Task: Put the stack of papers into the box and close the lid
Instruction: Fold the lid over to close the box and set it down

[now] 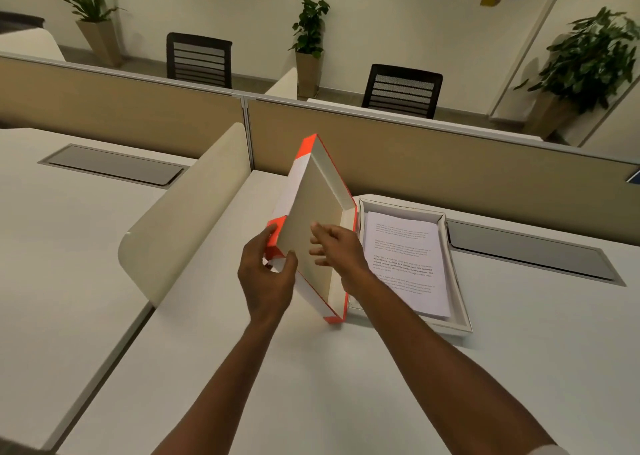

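Beside shallow white box holding papers: left hand fingers grip tilted orange-edged lid; right hand fingers spread.

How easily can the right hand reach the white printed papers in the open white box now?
Probably easily: the right hand is beside the papers, the box is uncovered, and the orange-edged lid stands tilted to their left.

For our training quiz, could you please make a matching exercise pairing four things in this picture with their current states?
Things:
1. lid
2. stack of papers
3. left hand
4. right hand

States:
A. lying flat inside the open box
B. gripping an orange corner
C. tilted up on one edge on the desk
D. fingers spread against the pale inner face

Pairs: 1-C, 2-A, 3-B, 4-D
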The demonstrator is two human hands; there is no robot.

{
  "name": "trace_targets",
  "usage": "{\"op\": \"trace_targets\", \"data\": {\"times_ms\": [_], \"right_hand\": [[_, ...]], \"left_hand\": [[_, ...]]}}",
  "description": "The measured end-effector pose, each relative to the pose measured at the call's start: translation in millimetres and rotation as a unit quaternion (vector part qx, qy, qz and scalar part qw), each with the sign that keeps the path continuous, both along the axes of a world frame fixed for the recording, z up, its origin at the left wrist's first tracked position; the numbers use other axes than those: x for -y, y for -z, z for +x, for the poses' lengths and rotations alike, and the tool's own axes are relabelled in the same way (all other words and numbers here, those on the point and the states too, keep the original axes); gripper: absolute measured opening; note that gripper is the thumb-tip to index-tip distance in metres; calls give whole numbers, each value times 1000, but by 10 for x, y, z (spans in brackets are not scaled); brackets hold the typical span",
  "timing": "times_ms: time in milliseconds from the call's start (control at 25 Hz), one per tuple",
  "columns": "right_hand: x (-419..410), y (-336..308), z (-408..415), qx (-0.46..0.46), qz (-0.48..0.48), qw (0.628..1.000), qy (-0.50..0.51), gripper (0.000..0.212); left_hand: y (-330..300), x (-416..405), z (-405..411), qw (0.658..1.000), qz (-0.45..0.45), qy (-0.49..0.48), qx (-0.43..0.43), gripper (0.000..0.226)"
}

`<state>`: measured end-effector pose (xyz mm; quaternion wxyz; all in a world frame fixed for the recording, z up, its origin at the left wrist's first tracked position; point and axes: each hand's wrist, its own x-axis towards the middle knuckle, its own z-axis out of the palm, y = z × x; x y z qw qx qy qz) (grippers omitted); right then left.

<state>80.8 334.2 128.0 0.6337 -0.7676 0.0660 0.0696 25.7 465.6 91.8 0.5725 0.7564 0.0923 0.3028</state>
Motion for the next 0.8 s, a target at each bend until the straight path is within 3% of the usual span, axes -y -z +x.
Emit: {"op": "trace_targets", "data": {"times_ms": [160,240,400,640,800], "right_hand": [[-149,-335,260,-59,87,994,13,38],[-155,-418,350,-69,113,991,31,27],[-137,-547,461,-61,141,986,70,10],[-38,-579,473,-41,133,985,105,12],[86,-664,404,-32,162,981,99,5]], "left_hand": [[-59,222,-41,998,45,18,30,61],[-56,271,-43,998,54,17,29,62],[-75,357,-56,996,78,32,29,62],[-70,464,-80,992,108,58,26,67],[-46,445,-131,989,52,133,41,80]]}}
